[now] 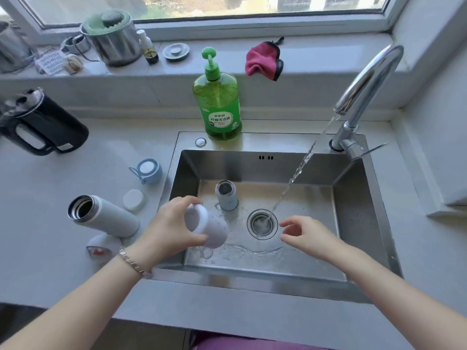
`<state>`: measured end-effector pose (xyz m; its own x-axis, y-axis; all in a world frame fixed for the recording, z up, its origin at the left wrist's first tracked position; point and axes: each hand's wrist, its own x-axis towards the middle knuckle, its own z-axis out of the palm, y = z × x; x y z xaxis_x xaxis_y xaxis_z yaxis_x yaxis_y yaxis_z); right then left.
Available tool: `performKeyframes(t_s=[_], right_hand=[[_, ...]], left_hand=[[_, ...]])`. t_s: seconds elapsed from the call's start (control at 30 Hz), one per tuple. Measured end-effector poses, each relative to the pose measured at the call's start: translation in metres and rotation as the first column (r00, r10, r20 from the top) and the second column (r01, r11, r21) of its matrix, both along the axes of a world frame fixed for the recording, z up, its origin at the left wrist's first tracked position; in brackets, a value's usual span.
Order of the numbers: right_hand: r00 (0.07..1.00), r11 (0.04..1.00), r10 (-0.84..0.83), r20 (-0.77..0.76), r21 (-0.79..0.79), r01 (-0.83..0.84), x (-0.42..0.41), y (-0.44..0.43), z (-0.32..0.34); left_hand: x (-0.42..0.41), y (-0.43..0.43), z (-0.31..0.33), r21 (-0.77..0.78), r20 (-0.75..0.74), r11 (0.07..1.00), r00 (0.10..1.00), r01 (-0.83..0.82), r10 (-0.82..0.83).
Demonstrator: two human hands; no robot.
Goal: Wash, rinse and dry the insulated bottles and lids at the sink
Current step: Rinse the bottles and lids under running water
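The left hand [169, 223] grips a white cup-shaped lid [207, 229], thumb and fingers curled around its wall, above the left part of the sink [252, 281]. The right hand [305, 236] holds nothing; its fingers are loosely curled above the basin, just right of the drain [262, 224]. Water from the tap [366, 84] falls into the drain between the hands. A small open bottle [226, 195] stands upright in the basin just beyond the left hand. Left of the left hand, the worktop [50, 248] carries an open white bottle [106, 214], a white cap [134, 199] and a blue lid [149, 170].
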<state>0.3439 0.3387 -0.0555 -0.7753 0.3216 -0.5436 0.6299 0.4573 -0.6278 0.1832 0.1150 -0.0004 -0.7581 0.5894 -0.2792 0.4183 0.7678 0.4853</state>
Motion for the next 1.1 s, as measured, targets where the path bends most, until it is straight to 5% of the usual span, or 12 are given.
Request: performKeyframes(t_s=[0.13, 0.3, 0.37, 0.47, 0.53, 0.67, 0.87, 1.1], right_hand=[[0.987, 0.960, -0.090, -0.131, -0.276, 0.050, -0.026, -0.034, 0.015], [0.978, 0.548, -0.209, 0.008, -0.828, 0.124, -0.068, -0.071, 0.038], [0.970, 0.538, -0.242, -0.028, -0.836, 0.110, -0.084, -0.083, 0.042], [0.951, 0.765, -0.282, -0.129, -0.628, 0.141, -0.112, -0.100, 0.042], [0.949, 0.946, -0.187, -0.255, -0.305, 0.104, -0.133, -0.105, 0.039], [0.954, 0.966, 0.172, -0.245, 0.232, -0.115, -0.184, -0.123, 0.024], [0.959, 0.917, 0.252, -0.132, 0.350, -0.193, -0.247, -0.170, 0.004], [0.959, 0.927, 0.216, -0.184, 0.346, -0.142, -0.273, -0.206, -0.012]], left_hand=[[0.007, -0.024, 0.013, 0.245, 0.266, 0.924, 0.937, -0.294, 0.228], [0.005, -0.052, 0.019, 0.440, 0.553, 0.761, 0.812, -0.476, 0.188], [-0.004, -0.063, 0.018, 0.418, 0.566, 0.784, 0.807, -0.458, 0.170], [-0.026, -0.082, 0.009, 0.272, 0.472, 0.892, 0.858, -0.361, 0.204], [-0.041, -0.096, 0.007, 0.188, 0.366, 0.936, 0.906, -0.297, 0.214], [-0.071, -0.120, 0.025, 0.270, 0.239, 0.938, 0.959, -0.216, 0.152], [-0.128, -0.156, 0.061, 0.458, 0.150, 0.820, 0.939, -0.343, 0.309], [-0.149, -0.177, 0.047, 0.398, 0.156, 0.830, 0.920, -0.391, 0.359]])
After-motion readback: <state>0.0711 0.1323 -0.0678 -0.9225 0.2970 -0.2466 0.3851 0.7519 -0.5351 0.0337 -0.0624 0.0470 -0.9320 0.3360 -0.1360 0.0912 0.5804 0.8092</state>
